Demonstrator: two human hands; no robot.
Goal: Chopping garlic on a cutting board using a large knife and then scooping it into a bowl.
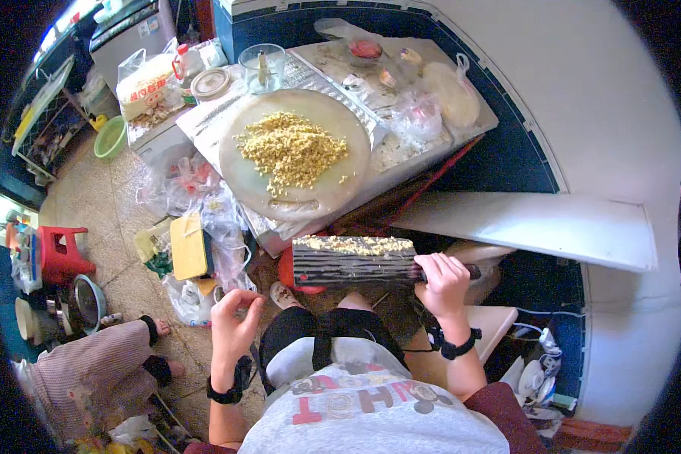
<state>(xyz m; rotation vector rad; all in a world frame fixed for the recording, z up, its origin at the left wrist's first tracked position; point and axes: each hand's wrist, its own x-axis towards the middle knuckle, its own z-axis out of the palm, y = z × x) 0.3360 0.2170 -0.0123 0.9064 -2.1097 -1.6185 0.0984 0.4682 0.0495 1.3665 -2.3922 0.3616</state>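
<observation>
My right hand (444, 284) grips the dark handle of a broad cleaver (352, 267), held level in front of my lap. Chopped yellowish bits stick along the blade's upper edge. To the left of the cleaver my left hand (235, 315) is raised with curled fingers; thumb and forefinger come close together, and whether anything is between them cannot be told. Beyond the cleaver a round cutting board (244, 187) lies on a foil-covered surface, with a heap of finely chopped yellow food (295, 148) on it.
A glass container (262, 71) stands behind the board, beside a round lid (210, 83). Plastic bags (420, 113) lie at the right of the table. Bags hang at its left edge near a yellow box (188, 249). Another person (96, 369) sits at lower left, near a red stool (62, 255).
</observation>
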